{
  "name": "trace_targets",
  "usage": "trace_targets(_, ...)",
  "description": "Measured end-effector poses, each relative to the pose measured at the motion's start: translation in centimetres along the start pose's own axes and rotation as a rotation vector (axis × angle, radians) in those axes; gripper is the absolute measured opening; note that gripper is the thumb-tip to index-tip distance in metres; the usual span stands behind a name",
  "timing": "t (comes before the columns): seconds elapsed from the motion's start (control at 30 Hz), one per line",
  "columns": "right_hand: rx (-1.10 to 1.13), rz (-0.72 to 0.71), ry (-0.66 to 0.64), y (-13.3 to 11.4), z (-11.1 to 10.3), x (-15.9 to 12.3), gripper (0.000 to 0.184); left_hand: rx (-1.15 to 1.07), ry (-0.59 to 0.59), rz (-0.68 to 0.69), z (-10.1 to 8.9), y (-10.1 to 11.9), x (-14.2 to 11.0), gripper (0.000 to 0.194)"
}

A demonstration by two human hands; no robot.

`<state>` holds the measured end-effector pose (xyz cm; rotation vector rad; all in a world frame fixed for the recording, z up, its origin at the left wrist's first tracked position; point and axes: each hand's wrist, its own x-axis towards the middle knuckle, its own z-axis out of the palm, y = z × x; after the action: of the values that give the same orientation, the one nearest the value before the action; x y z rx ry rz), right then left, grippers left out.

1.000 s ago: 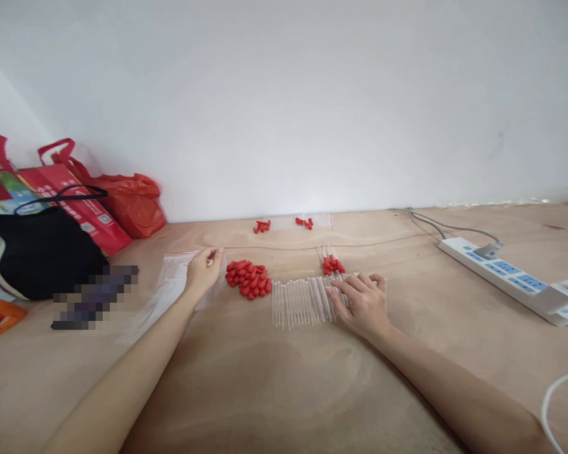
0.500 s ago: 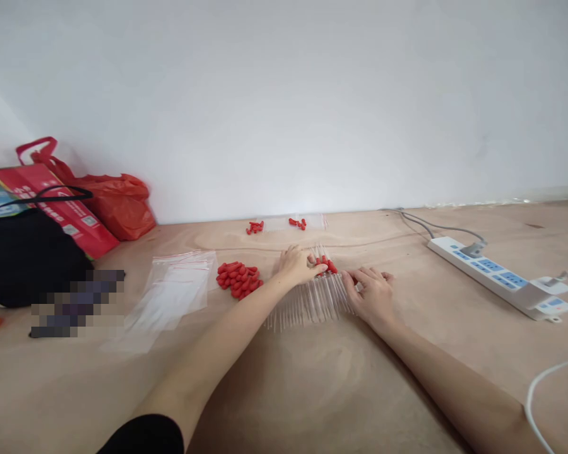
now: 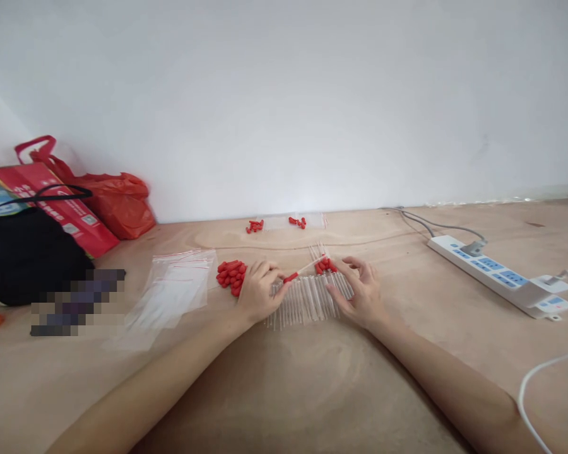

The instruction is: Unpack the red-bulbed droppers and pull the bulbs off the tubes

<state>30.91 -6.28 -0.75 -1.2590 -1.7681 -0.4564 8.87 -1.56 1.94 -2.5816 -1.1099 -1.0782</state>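
Observation:
My left hand (image 3: pixel 258 291) pinches the red bulb end of a clear dropper (image 3: pixel 300 271), which slants up to the right over a row of clear tubes (image 3: pixel 307 297) lying on the wooden table (image 3: pixel 284 391). My right hand (image 3: pixel 360 291) rests on the right end of that row, thumb on the tubes and fingers loosely curled. A pile of red rubber bulbs (image 3: pixel 230 274) lies just left of my left hand. A few capped droppers (image 3: pixel 324 263) sit behind the row.
Clear zip bags (image 3: pixel 175 293) lie to the left. Black and red bags (image 3: pixel 42 233) stand at the far left by the wall. More red bulbs (image 3: pixel 274 223) sit near the wall. A white power strip (image 3: pixel 497 277) and cables run along the right.
My left hand went from the zip bags to the capped droppers, then drew back left holding one dropper by its bulb. My right hand stayed on the tube row.

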Motion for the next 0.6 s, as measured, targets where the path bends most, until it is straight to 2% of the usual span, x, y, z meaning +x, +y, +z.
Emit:
trace_targets(0.1,0.010,-0.222,-0.116,-1.5,-0.2,-0.1,0.042,0.029,0.056,0.151,-2.0,-0.2,-2.8,0.007)
trace_targets(0.17,0.049,-0.334,-0.178,-2.4,-0.1,-0.2,0.036,0.037,0.091,0.231,-2.7,-0.1,-3.9,0.004)
trace_targets(0.23,0.099,-0.395,-0.181,-3.2,0.2,-0.4,0.027,0.033,0.113,0.290,-2.9,0.2,-4.5,0.004)
trace_targets(0.4,0.179,-0.416,-0.118,-4.1,0.8,-0.7,0.018,-0.004,0.093,0.303,-2.7,0.7,-4.7,0.008)
trace_targets(0.5,0.181,-0.415,-0.107,-4.4,0.9,-0.9,0.017,-0.041,0.027,0.299,-2.2,0.8,-4.5,0.022)
trace_targets(0.6,0.187,-0.428,-0.112,-4.6,0.9,-1.0,0.016,-0.068,-0.012,0.319,-1.9,0.8,-4.6,0.017)
